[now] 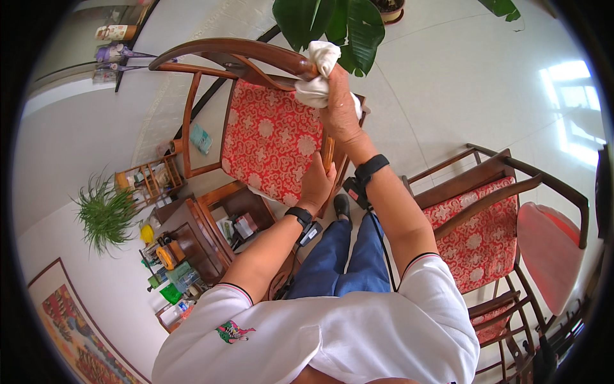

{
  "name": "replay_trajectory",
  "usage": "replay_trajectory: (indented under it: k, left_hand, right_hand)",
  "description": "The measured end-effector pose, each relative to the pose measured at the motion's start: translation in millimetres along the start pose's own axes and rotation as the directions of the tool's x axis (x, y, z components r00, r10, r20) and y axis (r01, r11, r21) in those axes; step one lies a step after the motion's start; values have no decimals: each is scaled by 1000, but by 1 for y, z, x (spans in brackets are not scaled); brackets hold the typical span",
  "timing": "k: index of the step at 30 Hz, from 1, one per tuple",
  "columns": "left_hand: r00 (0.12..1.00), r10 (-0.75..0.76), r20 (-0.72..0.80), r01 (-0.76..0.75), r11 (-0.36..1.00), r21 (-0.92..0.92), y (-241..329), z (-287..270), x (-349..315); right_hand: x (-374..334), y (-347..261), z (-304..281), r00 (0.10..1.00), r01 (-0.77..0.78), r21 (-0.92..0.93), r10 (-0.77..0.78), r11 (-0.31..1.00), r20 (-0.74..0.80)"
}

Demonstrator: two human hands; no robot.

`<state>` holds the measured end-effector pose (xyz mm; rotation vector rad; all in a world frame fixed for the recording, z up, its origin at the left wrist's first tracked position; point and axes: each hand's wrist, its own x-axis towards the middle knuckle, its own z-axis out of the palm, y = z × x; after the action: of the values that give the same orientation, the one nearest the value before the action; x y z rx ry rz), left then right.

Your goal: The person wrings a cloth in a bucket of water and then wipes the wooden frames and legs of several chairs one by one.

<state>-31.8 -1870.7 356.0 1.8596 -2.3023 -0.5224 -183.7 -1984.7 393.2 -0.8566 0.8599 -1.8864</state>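
A dark wooden chair [238, 48] with a curved top rail is in front of me. Its seat cushion [272, 134] is red with a pale gold floral pattern. My right hand [342, 112] is closed round a white cloth [323, 57], which is bunched over the right part of the chair's curved rail. Part of the cloth hides the wood under it. Lower down, my left hand [318, 184] grips a lighter brown wooden arm [328, 151] of the same chair, at the cushion's right edge. Some of its fingers are hidden.
Another red-cushioned chair [473, 237] stands at the right, a pink pad [549, 253] beside it. Broad green leaves [352, 32] hang past the far rail. At the left are a wooden cabinet [192, 233], a small shelf [153, 179] and a spiky plant [102, 211]. Pale tiles [441, 83] cover the floor.
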Motion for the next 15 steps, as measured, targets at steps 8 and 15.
replay_trajectory:
  k: [8, 15]
  left_hand:
    - [1000, 16, 8, -16, 1000, -12, -11, 6, 2]
    - [1000, 11, -14, -11, 1000, 1, -11, 3, 4]
  right_hand:
    - [-21, 88, -98, 956, -116, -282, 30, 952, -292]
    - [-19, 89, -71, 990, 140, -642, -104, 754, 94]
